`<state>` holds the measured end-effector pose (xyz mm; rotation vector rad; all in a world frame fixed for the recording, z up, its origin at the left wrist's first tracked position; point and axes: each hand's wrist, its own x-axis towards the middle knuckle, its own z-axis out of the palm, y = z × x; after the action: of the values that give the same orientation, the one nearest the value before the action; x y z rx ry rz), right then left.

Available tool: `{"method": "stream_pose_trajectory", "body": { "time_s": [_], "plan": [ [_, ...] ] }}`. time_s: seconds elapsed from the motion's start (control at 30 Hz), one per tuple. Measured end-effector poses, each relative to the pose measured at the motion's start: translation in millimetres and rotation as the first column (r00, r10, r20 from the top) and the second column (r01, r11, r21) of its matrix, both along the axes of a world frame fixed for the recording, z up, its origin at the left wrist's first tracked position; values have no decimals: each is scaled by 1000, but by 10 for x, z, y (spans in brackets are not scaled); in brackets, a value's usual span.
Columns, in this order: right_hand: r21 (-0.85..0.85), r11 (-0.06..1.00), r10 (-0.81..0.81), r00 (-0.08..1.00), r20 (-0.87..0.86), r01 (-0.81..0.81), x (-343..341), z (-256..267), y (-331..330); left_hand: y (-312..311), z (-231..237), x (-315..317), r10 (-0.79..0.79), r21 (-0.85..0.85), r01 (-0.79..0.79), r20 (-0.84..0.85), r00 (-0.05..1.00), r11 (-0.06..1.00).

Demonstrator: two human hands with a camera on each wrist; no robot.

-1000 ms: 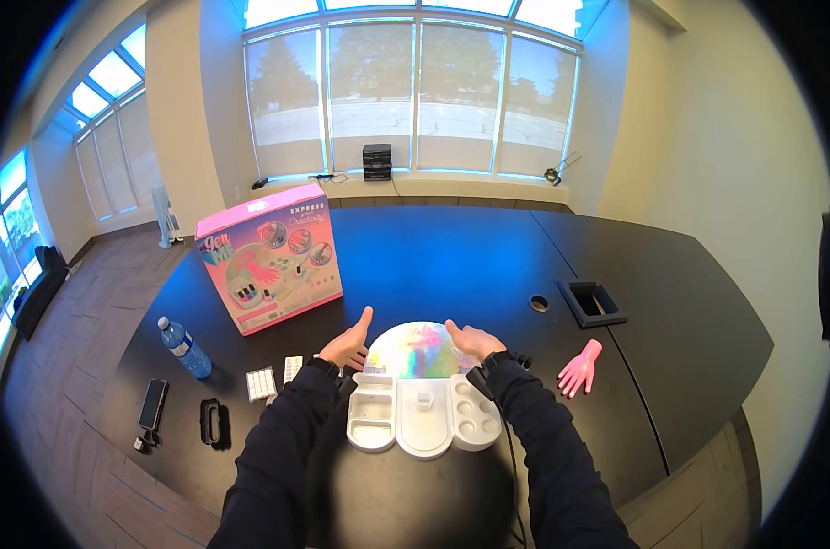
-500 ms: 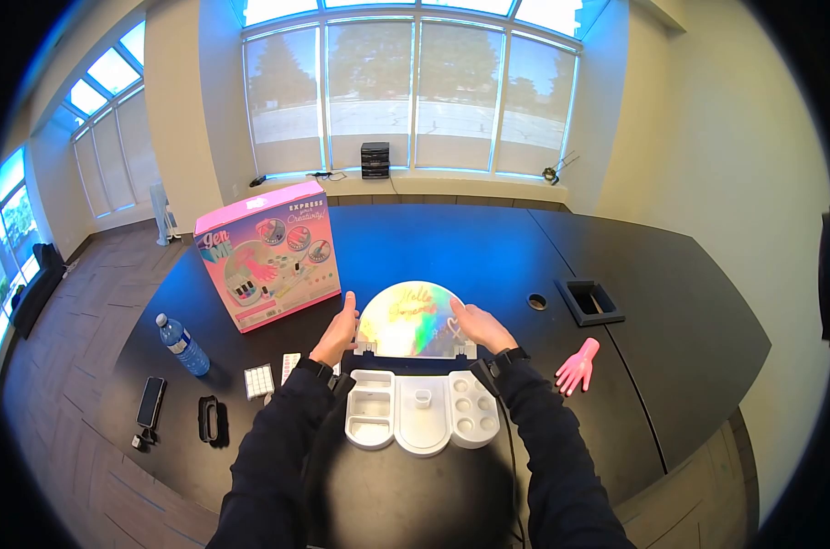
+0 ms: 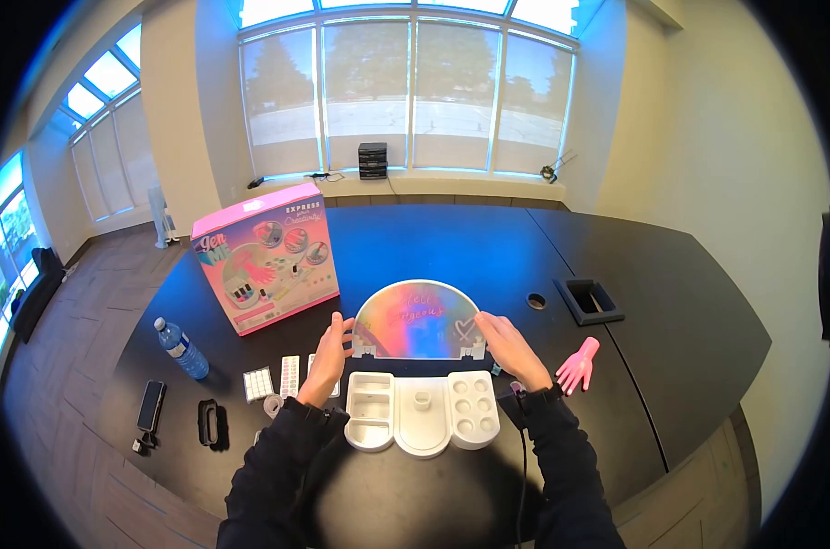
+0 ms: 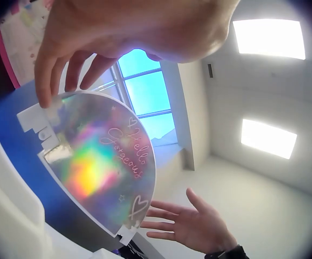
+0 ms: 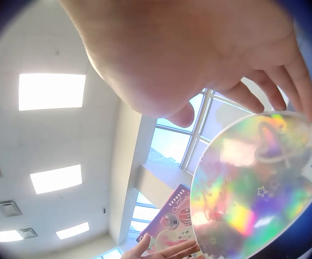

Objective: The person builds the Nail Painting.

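Note:
A half-round panel (image 3: 415,334) with a white rim and shiny rainbow surface stands upright, "Hello Gorgeous" and a heart written on it. White tabs stick out at its lower corners. Against its left edge, my left hand (image 3: 325,368) has its fingers extended and thumb up. My right hand (image 3: 514,350) is at the opposite edge, fingers straight along the rim; in the left wrist view that palm (image 4: 196,229) faces the panel. Just in front lies a white tray (image 3: 422,437) with rectangular wells, a flat middle with a small raised post, and several round wells.
A pink box (image 3: 268,265) and a water bottle (image 3: 182,349) stand left. Nearer are a phone (image 3: 152,405), a black band (image 3: 211,423), and small white sheets (image 3: 258,384). To the right lie a pink model hand (image 3: 577,368) and a square table opening (image 3: 590,302).
The panel went from tilted against the tray to upright and separate behind it. Both hands spread apart and drew slightly nearer, their grip on the panel loosening.

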<state>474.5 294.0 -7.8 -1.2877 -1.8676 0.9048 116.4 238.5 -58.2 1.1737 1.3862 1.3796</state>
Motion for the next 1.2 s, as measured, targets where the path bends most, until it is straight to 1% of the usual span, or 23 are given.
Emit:
{"method": "stream_pose_trajectory", "body": {
  "time_s": [0.03,0.1,0.13,0.2,0.33,0.4,0.53,0.63,0.93,1.0,1.1,1.2],
  "plan": [
    [0,1000,-1,1000,0,1,34,-38,-32,-32,-11,6,-1,0,1,0,1000,1000],
    [14,1000,26,996,-83,-25,102,-103,-85,-108,-18,28,10,73,-7,-41,999,997],
    [15,1000,24,996,-82,-22,117,-108,-125,-148,-13,55,8,74,-5,-40,999,997],
    [27,999,40,990,-138,-37,153,-110,-224,-234,-4,116,36,137,-28,-56,998,990],
    [89,995,48,990,-131,-37,206,-157,-332,-347,-52,134,28,173,-15,-72,997,985],
    [125,991,59,986,-157,-39,224,-217,-346,-372,-107,118,25,204,-9,-77,997,979],
    [146,988,69,985,-158,-46,235,-309,-362,-423,-177,97,18,225,5,-97,995,974],
    [131,991,62,983,-171,-40,235,-309,-388,-461,-199,113,18,225,3,-93,995,974],
    [96,995,41,989,-139,-28,240,-314,-389,-510,-200,124,52,256,-12,-151,987,967],
    [87,996,42,983,-179,-27,235,-378,-361,-503,-257,113,49,263,-9,-145,988,965],
    [67,998,32,984,-174,-21,238,-424,-348,-482,-307,73,44,251,-3,-160,986,968],
    [98,995,21,989,-147,-6,196,-354,-400,-483,-310,61,72,259,-22,-185,980,966]
  ]
}}
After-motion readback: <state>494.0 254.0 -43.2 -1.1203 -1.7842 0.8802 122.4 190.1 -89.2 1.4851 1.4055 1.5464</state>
